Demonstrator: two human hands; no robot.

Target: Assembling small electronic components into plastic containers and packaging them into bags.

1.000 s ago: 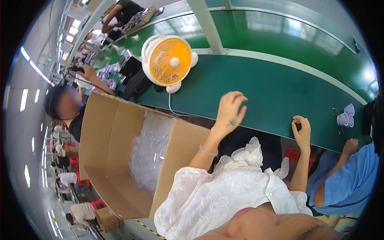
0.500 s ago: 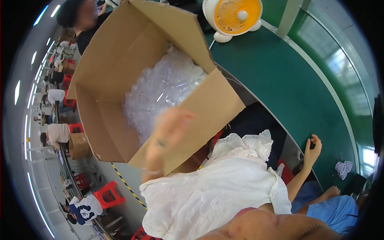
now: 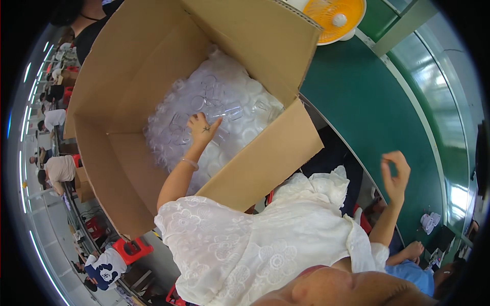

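A big cardboard box (image 3: 153, 46) stands open in front of me, holding a heap of clear, cup-like cylinders (image 3: 224, 111), some on their sides and others end-up. My left hand (image 3: 203, 130) reaches over the near flap into the box, with its back up, thumb out and fingers bent just above the cylinders. Nothing shows in its grasp, though the fingertips are partly hidden. My right hand (image 3: 396, 176) is raised over the green table, slightly blurred. Its thumb and forefinger curve around a gap, with no object visible between them.
The box's near flap (image 3: 265, 158) leans out toward me. On the green table (image 3: 372, 102) are a yellow-and-white fan (image 3: 337, 19) at the far end and small white spools (image 3: 430, 222) at the right. A person in blue (image 3: 416, 275) sits lower right; red stools (image 3: 131, 250) stand left.
My left hand has gone from a blur above the near flap down to the clear cylinders. My right hand has lifted from the table edge, its fingers curling. The view has shifted slightly.
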